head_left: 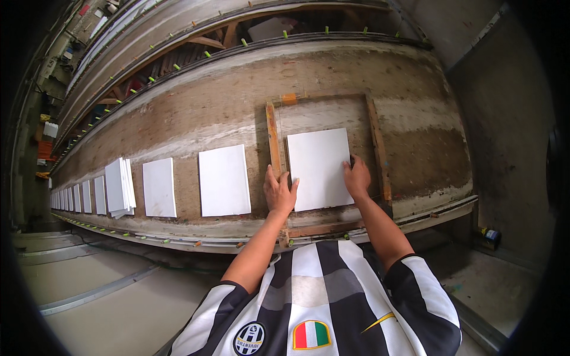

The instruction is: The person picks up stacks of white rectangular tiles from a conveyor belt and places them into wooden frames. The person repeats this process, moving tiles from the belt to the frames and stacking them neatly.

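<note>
A white rectangular sheet point(319, 160) lies inside a wooden frame point(372, 118) on a long, stained work table. My left hand point(279, 193) rests at the sheet's left edge, its fingers spread over the frame's left bar and its thumb tip against the sheet. At the opposite edge, my right hand point(357, 178) has its thumb and bent fingers on the sheet's side, just inside the right bar. Orange tape point(288, 99) marks the frame's far left corner. Whether a mesh spans the frame I cannot tell.
More white sheets lie in a row to the left, the nearest sheet point(224, 180) beside the frame. A fanned white stack point(120, 186) stands farther along. Small green pegs point(244, 42) line the table's edges. Another long table point(196, 21) runs behind; a dark can point(489, 238) sits at right.
</note>
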The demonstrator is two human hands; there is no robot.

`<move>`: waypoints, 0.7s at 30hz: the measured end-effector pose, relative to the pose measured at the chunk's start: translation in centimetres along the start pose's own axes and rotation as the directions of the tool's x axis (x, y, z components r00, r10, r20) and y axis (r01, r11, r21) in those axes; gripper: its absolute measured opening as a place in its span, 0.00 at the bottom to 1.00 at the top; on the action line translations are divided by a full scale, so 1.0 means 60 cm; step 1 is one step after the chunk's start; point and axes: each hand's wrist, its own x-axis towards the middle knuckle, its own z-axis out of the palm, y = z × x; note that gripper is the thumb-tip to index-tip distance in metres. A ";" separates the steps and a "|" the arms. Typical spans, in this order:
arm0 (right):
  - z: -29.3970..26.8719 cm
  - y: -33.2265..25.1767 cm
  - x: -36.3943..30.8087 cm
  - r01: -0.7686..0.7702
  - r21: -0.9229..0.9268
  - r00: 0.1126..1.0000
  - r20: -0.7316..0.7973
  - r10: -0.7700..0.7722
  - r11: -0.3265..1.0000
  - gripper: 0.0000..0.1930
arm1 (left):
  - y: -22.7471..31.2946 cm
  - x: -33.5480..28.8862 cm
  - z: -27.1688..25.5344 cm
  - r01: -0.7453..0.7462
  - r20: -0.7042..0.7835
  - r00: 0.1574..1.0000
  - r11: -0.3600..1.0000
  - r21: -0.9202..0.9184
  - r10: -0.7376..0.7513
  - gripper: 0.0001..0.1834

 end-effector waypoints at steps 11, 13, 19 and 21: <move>-0.008 0.000 0.011 -0.094 0.072 0.995 0.029 0.092 0.993 0.19 | -0.005 0.001 0.004 0.016 0.054 0.998 1.000 -0.002 -0.016 0.21; -0.006 0.000 0.010 -0.090 0.075 0.996 0.021 0.089 0.993 0.18 | -0.006 0.001 0.005 0.015 0.049 0.999 1.000 -0.016 -0.015 0.20; -0.008 0.003 0.009 -0.090 0.107 0.996 0.016 0.089 0.990 0.18 | -0.002 0.003 -0.001 0.015 0.067 0.998 1.000 -0.015 -0.014 0.21; -0.012 -0.001 0.008 -0.103 0.110 0.995 0.024 0.101 0.989 0.18 | -0.003 0.003 0.000 0.013 0.069 0.998 1.000 -0.006 -0.013 0.22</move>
